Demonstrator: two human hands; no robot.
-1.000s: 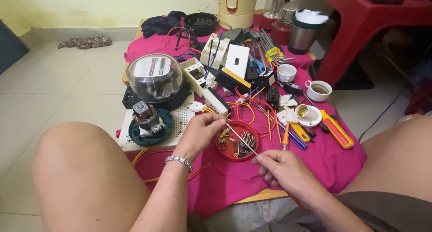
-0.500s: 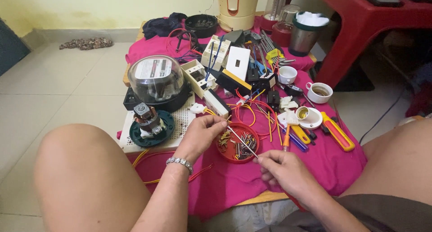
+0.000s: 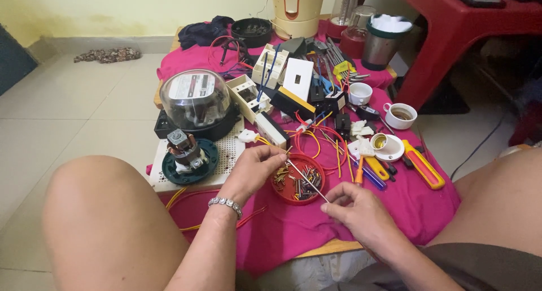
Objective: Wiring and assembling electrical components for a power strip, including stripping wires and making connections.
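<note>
A thin stiff silvery metal rod (image 3: 305, 180) is pinched at each end above the round red plastic tray of small screws (image 3: 298, 180) on the pink-clothed worktop (image 3: 395, 206). The left hand (image 3: 253, 168) is closed on its upper end, the right hand (image 3: 355, 209) on its lower. It is judged light, rigid and slippery, best held near the ends.

Screws (image 3: 299, 184) in dish (image 3: 280, 194) on cloth (image 3: 293, 229)

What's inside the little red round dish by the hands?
The red dish holds a heap of small metal bits, like screws and brass pieces. A thin metal rod, held by the left hand and right hand, crosses it, hiding what lies underneath.
</note>
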